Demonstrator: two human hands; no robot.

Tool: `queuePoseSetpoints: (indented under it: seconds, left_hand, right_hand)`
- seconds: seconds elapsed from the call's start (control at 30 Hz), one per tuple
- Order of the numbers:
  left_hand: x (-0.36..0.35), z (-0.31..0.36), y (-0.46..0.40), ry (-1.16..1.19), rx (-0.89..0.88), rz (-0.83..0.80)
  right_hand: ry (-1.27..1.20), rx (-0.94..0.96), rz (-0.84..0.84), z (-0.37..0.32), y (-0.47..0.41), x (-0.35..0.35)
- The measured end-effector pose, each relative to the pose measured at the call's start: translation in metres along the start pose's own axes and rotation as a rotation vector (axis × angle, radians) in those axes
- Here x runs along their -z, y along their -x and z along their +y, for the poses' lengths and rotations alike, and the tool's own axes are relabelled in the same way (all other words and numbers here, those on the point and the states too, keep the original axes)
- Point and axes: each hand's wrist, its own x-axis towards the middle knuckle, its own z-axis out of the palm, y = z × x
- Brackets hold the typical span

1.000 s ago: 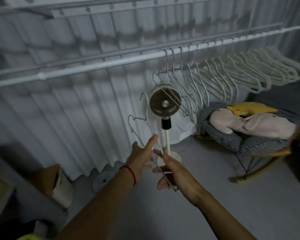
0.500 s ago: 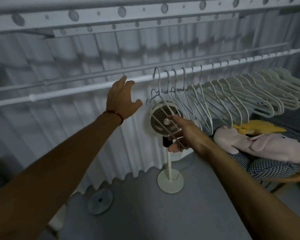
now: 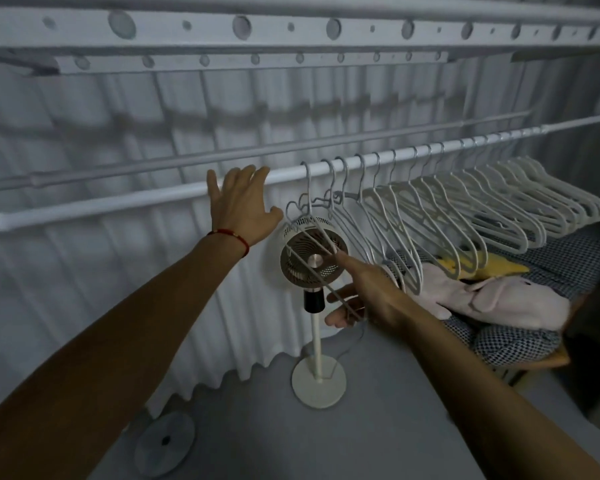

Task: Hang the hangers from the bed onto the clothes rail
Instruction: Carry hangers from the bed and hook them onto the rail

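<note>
A pale pleated curtain (image 3: 118,271) filled the wall behind everything, and a grey floor (image 3: 361,438) lay below it. Above hung a white perforated rack bar (image 3: 291,27), and beneath it the white clothes rail (image 3: 136,200) ran long and slightly rising from the lower left to the upper right, with a thinner grey rod (image 3: 153,161) behind it. A chair with checked cushions (image 3: 520,337) stood at the right, holding a pink soft toy (image 3: 499,299) and a yellow one (image 3: 499,266). A white pedestal fan (image 3: 314,261) stood on the floor near the curtain, its round head facing the camera, and a round disc (image 3: 165,439) lay on the floor to its left. A long row of white hangers (image 3: 482,209) already hung on the rail, hooks over it and bodies slanting down toward the right. The leftmost hanger (image 3: 309,230) was hooked on the rail at the end of that row, its hook up and its long lower bar running diagonally down to the right, in front of the fan. The right hand (image 3: 364,292) was at that lower end, its index finger stretched out along the wire and the other fingers loosely curled beneath it; whether they truly gripped the hanger I could not tell. The left hand (image 3: 245,206), a red string bracelet (image 3: 234,235) on its wrist, was raised with fingers spread and straight, the fingertips at the rail just left of the hanger's hook.
</note>
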Motion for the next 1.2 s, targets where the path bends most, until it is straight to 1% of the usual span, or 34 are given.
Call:
queuePoseSetpoints:
  seconds: [0.13,0.2,0.27,0.33,0.4,0.5,0.6,0.7,0.77,0.83,0.9,1.0,1.1,1.2]
  left_hand:
    - [-0.005,0.003,0.004,-0.003,-0.001,0.065]
    - [-0.004,0.015,0.012,0.083,0.003,0.081]
    - [-0.005,0.034,0.027,0.229,-0.039,0.096]
    - [-0.007,0.062,0.049,0.381,-0.125,0.088]
    - [-0.009,0.096,0.076,0.583,-0.212,0.050]
    - [-0.011,0.151,0.118,0.845,-0.357,-0.018]
    - [-0.016,0.200,0.159,1.062,-0.434,-0.176]
    - [-0.026,0.245,0.203,1.176,-0.463,-0.383]
    - [-0.026,0.273,0.236,1.241,-0.433,-0.583]
    - [-0.020,0.302,0.271,1.279,-0.364,-0.799]
    - [-0.010,0.332,0.309,1.281,-0.353,-0.948]
    - [0.012,0.383,0.375,1.278,-0.397,-1.142]
    - [0.042,0.437,0.456,1.185,-0.518,-1.276]
    - [0.077,0.483,0.542,1.069,-0.696,-1.401]
  right_hand:
    - [-0.037,0.000,-0.001,0.016,0.001,0.002]
    - [-0.091,-0.013,0.021,0.028,0.003,0.004]
    - [-0.141,-0.032,0.057,0.044,0.006,0.008]
    - [-0.207,-0.064,0.087,0.062,0.014,0.011]
    - [-0.269,-0.098,0.118,0.078,0.030,0.014]
    - [-0.299,-0.117,0.215,0.101,0.062,0.024]
    - [-0.267,-0.121,0.336,0.124,0.108,0.041]
    - [-0.230,-0.140,0.515,0.151,0.167,0.061]
    - [-0.206,-0.158,0.635,0.170,0.211,0.071]
    - [-0.176,-0.173,0.734,0.191,0.259,0.080]
    - [-0.138,-0.197,0.827,0.214,0.310,0.086]
    - [-0.085,-0.258,0.983,0.255,0.395,0.088]
    - [-0.149,-0.344,1.157,0.307,0.498,0.077]
    - [-0.257,-0.456,1.349,0.360,0.609,0.050]
